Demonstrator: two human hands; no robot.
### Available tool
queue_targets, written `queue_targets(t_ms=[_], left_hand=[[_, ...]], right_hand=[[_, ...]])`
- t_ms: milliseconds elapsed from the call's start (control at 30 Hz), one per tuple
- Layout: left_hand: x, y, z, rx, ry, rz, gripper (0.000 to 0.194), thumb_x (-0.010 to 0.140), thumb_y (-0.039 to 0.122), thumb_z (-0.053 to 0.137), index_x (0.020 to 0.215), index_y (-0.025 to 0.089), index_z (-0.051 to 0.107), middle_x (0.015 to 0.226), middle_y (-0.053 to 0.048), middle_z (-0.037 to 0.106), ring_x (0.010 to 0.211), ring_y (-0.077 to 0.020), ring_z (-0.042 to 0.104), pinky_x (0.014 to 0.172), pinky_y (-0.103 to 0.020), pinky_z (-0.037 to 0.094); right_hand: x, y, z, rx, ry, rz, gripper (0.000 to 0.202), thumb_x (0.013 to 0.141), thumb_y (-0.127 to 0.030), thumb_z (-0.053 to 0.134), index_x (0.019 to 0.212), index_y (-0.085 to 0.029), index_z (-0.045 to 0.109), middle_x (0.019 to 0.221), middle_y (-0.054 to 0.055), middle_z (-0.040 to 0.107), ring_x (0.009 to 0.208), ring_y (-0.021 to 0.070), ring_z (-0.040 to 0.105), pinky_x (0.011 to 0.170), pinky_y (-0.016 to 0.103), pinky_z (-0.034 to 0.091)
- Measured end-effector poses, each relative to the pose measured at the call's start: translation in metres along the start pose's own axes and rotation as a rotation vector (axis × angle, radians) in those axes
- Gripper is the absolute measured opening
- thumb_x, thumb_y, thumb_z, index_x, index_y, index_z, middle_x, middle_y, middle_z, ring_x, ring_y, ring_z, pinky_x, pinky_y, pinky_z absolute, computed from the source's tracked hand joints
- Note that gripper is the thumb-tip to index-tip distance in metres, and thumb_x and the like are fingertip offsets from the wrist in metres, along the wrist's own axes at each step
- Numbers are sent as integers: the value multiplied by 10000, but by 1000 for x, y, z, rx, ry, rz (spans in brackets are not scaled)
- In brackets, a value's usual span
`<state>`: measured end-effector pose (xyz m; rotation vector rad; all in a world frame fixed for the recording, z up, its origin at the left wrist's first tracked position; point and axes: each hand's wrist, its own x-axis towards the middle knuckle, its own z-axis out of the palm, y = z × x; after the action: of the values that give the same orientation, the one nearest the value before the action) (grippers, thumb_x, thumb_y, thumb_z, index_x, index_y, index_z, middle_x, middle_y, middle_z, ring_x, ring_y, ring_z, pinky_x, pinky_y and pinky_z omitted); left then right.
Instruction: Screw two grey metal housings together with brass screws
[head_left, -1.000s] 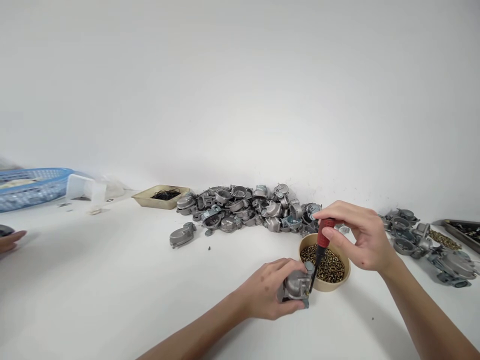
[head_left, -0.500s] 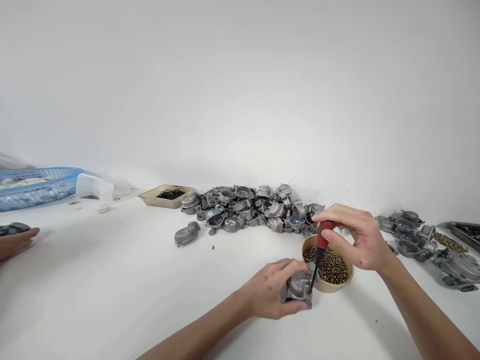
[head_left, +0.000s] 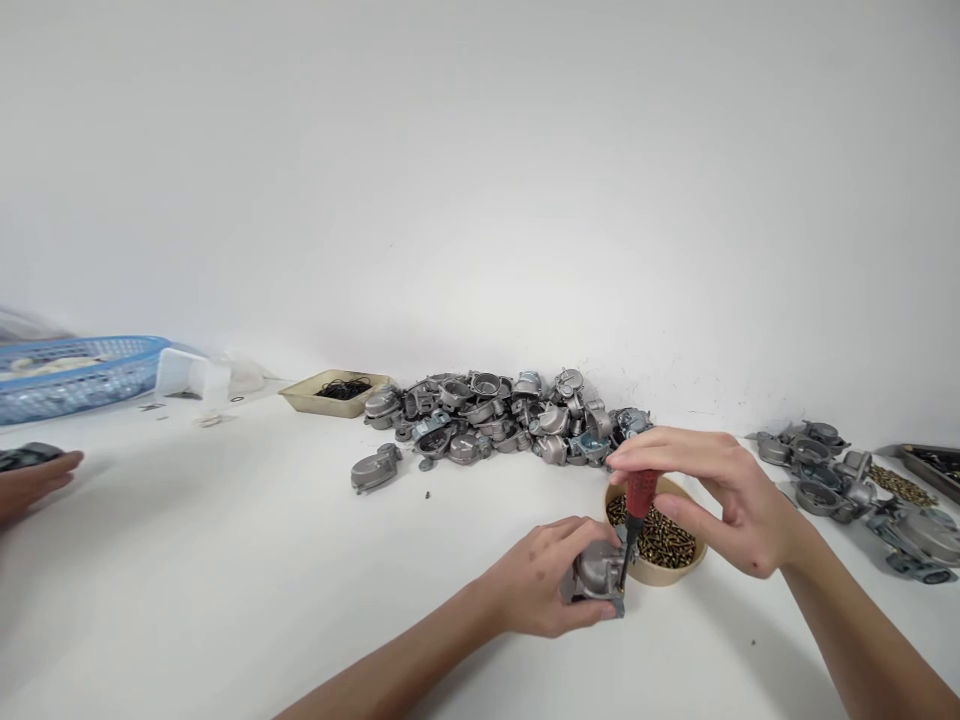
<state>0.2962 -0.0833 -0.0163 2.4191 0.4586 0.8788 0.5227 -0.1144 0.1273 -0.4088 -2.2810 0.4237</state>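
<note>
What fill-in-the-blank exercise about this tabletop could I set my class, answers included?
The rounded grey metal part is held in the ____ hand.
The right hand touches a black-shafted screwdriver with a ____ handle.
The round beige tub of brass-coloured screws stands to the ____ of the shallow beige tray.
The latticed plastic basket is coloured ____.
Missing words: left; red; right; blue.

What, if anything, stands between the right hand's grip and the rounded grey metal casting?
Only the red-handled black screwdriver, its tip apparently at the edge of the casting. The round tan tub of brass-coloured screws isn't between.
</note>
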Motion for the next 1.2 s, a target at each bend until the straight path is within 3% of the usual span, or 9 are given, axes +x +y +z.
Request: queue_targets(t_ms=[100, 267, 400, 600, 733, 800, 933, 1067, 1200], left_hand=[[0, 0, 0, 22, -4, -17, 434, 929, 584, 595, 1196, 252, 513, 1081, -54, 685, 936, -247, 668, 818, -332, 535], [-1, -2, 2, 43, 1, -15, 451, 933, 596, 570, 1215, 249, 505, 1071, -56, 675, 922, -243, 657, 817, -328, 533], [0, 0, 1, 25, -4, -37, 420, 922, 588, 584, 1172, 257, 518, 1040, -36, 680, 905, -242, 659, 791, -325, 521], [1, 3, 0, 4, 1, -34, 388, 907, 528, 616, 1170, 261, 517, 1084, -32, 683, 924, -238, 661, 809, -324, 516], [1, 2, -1, 2, 0, -43, 377, 894, 518, 635, 1149, 263, 524, 1072, -25, 687, 925, -238, 663, 801, -321, 515], [1, 1, -1, -3, 6, -34, 375, 894, 516, 638, 1148, 263, 528, 1065, -25, 689, 920, -237, 665, 794, -319, 516], [1, 0, 0, -20, 21, -12, 398, 894, 507, 658, 1176, 257, 530, 1099, -35, 696, 937, -237, 673, 826, -323, 522], [1, -1, 1, -14, 13, -27, 398, 892, 524, 653, 1162, 255, 539, 1099, -35, 700, 955, -245, 676, 834, -329, 520], [1, -2, 0, -17, 16, -29, 407, 890, 516, 661, 1180, 257, 540, 1102, -32, 702, 954, -241, 677, 831, -325, 516]], right_hand=[[0, -5, 2, 48, -37, 11, 412, 995, -75, 481, 1350, -217, 633, 966, 65, 710, 853, 209, 668, 780, 385, 576], [0, -4, 5, -85, 23, 10, 283, 1006, -232, 671, 1289, -240, 670, 974, 73, 668, 841, 209, 644, 704, 345, 575], [-1, -4, 0, 48, -62, 81, 324, 1037, -196, 545, 1350, -206, 626, 1116, 124, 670, 969, 249, 668, 815, 410, 601], [-1, 4, -3, -60, 13, -22, 290, 1015, -248, 706, 1302, -245, 664, 948, 57, 718, 853, 205, 649, 733, 343, 568], [-1, 1, -4, 68, -69, 51, 287, 1068, -227, 545, 1339, -203, 638, 1135, 119, 702, 1032, 249, 666, 850, 405, 595], [-1, 2, -4, 98, -64, 40, 285, 1062, -217, 578, 1341, -214, 634, 1096, 106, 717, 965, 233, 686, 812, 381, 602], [-2, 6, -3, -135, 28, -27, 297, 1001, -291, 746, 1283, -248, 667, 934, 53, 707, 823, 196, 638, 699, 321, 551], [-2, 4, -4, 66, -75, 57, 310, 1088, -303, 550, 1373, -197, 609, 1070, 118, 698, 1007, 250, 650, 842, 409, 578], [-4, 5, -4, -11, -27, 15, 263, 1047, -288, 662, 1301, -219, 661, 901, 64, 693, 823, 203, 640, 718, 326, 550]])
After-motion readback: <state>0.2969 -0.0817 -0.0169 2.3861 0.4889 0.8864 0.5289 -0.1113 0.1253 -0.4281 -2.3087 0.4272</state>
